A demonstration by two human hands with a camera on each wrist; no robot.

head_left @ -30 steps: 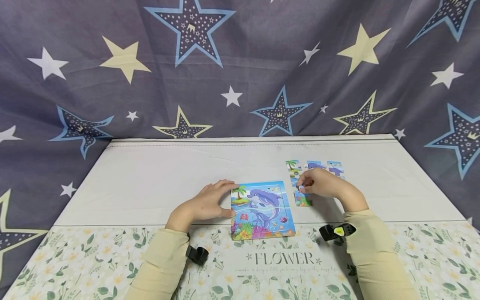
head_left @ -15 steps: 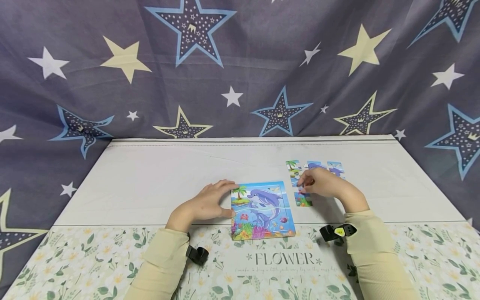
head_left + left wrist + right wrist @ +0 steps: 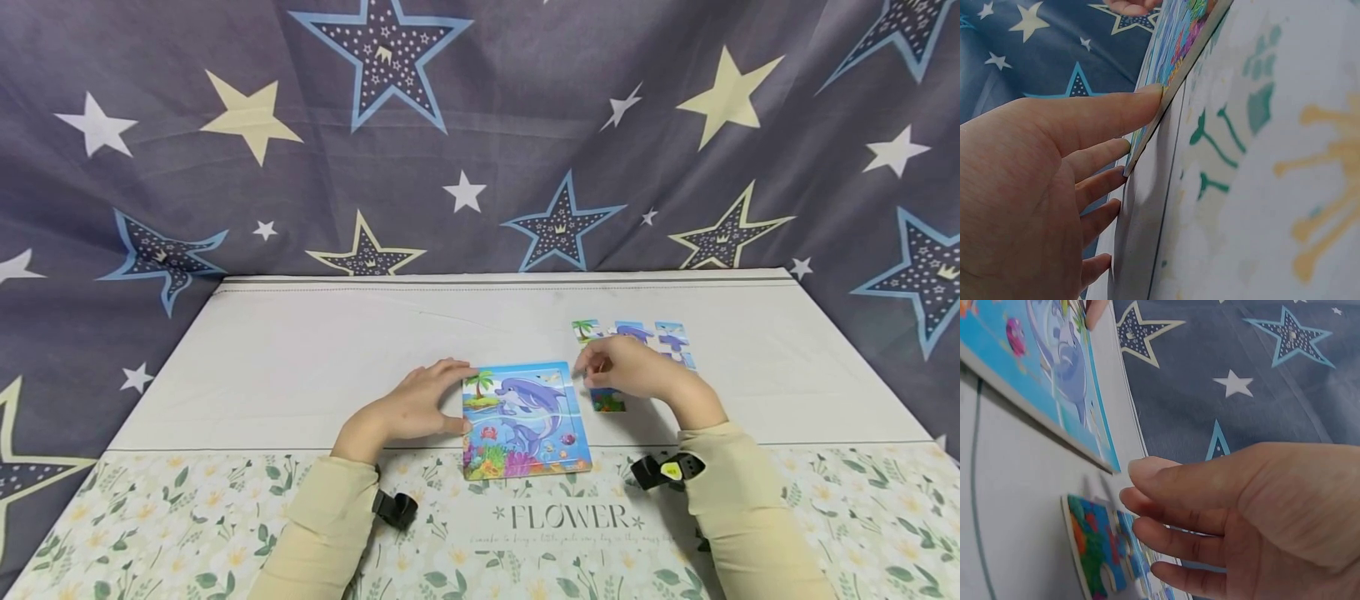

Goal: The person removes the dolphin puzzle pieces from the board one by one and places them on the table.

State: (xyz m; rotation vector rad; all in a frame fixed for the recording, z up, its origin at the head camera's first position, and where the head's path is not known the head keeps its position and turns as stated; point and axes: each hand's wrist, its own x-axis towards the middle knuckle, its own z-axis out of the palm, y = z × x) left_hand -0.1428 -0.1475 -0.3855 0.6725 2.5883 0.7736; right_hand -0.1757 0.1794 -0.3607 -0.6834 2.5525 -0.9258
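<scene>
A square dolphin picture board (image 3: 517, 422) lies flat on the table. Beside its left edge is my left hand (image 3: 412, 404), the thumb touching the board's edge and the fingertips near its upper left corner. In the left wrist view this hand (image 3: 1041, 181) has mostly straight fingers. My right hand (image 3: 633, 367) hovers over dolphin jigsaw pieces, its fingers loosely bent near the board's right edge. In the right wrist view I see nothing between its thumb and fingers (image 3: 1175, 540). A coral-printed jigsaw piece (image 3: 1094, 544) lies below them. My right hand hides several pieces.
Spaced pieces include a palm-tree piece (image 3: 585, 329) and a dolphin-tail piece (image 3: 671, 337). A floral cloth marked FLOWER (image 3: 570, 517) covers the table's near part. Behind the white table surface (image 3: 337, 333) hangs a star-patterned curtain (image 3: 480, 108).
My right hand has moved slightly left, away from the pieces it was touching and toward the board. The left hand and the board have stayed in place.
</scene>
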